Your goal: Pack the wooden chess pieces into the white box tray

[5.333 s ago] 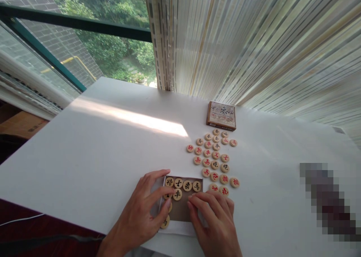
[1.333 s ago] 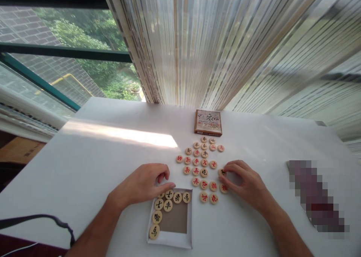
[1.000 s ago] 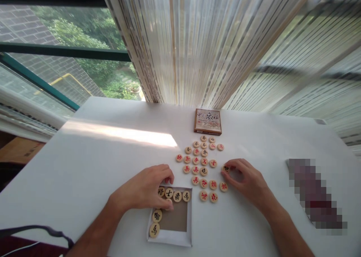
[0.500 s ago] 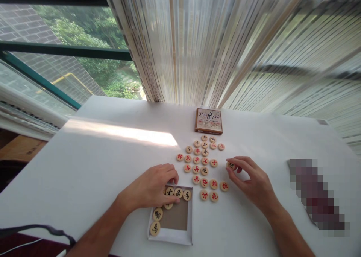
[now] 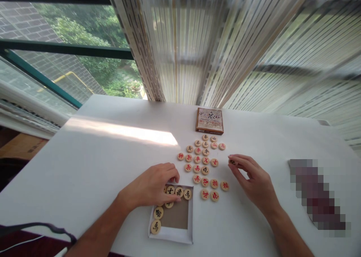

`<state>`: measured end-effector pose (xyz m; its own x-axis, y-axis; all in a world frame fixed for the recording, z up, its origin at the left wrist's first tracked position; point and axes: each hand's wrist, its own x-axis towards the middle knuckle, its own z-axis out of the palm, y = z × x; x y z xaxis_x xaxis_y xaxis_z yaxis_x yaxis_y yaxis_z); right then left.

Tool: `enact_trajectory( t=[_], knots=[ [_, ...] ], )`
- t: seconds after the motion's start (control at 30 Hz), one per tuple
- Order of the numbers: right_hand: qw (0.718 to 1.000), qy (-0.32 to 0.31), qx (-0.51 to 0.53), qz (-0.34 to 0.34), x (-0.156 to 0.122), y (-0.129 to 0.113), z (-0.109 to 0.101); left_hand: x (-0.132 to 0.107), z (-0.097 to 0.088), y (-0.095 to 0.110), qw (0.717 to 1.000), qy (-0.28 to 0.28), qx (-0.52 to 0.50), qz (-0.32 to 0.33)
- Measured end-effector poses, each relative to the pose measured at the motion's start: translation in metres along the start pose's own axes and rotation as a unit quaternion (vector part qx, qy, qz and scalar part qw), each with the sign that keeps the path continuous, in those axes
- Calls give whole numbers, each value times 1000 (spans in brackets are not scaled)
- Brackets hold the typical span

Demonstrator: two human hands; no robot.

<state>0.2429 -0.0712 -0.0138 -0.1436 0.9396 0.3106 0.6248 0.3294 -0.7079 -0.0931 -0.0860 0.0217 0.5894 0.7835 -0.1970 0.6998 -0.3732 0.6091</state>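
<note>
A shallow white box tray (image 5: 172,234) lies at the table's near edge with several round wooden chess pieces (image 5: 179,192) along its far and left sides. My left hand (image 5: 152,185) rests over the tray's far left corner, fingers curled onto the pieces there. My right hand (image 5: 252,178) hovers to the right of a cluster of loose pieces (image 5: 205,170) and pinches one black-marked piece (image 5: 232,161) between thumb and fingers, just above the table.
The white table (image 5: 93,155) stands against a window with striped sheer curtains. A brown box lid (image 5: 210,120) lies beyond the loose pieces. A blurred dark object (image 5: 318,193) sits at the right. A black strap (image 5: 36,228) hangs at the near left edge.
My right hand closed on a black-marked piece at the cluster's right edge and lifted it up and to the right. My left hand stayed on the tray's pieces.
</note>
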Motion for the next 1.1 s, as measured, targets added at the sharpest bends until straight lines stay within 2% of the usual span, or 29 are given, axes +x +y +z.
enact_trajectory(
  t=[0.13, 0.37, 0.53, 0.7, 0.8, 0.9, 1.1],
  knots=[
    [998, 0, 46, 41, -2, 1, 0, 0, 0, 0, 1000, 4, 0, 2],
    [982, -53, 165, 78, -2, -11, 3, 0, -2, -1, 1000, 24, -6, 17],
    [939, -123, 287, 146, -5, -35, 10, 0, 0, -5, 995, 94, -25, 14],
    [922, -191, 298, 159, -7, -67, 19, 1, 0, -2, 986, 141, -82, 30],
    [917, -209, 307, 143, -10, -84, 28, 1, 1, 3, 979, 151, -129, 53],
    [934, -202, 279, 93, -13, -93, 40, 1, 3, 7, 971, 145, -174, 73],
    [964, -164, 210, 5, -24, -87, 58, 1, 7, 11, 966, 102, -233, 47]
  ],
)
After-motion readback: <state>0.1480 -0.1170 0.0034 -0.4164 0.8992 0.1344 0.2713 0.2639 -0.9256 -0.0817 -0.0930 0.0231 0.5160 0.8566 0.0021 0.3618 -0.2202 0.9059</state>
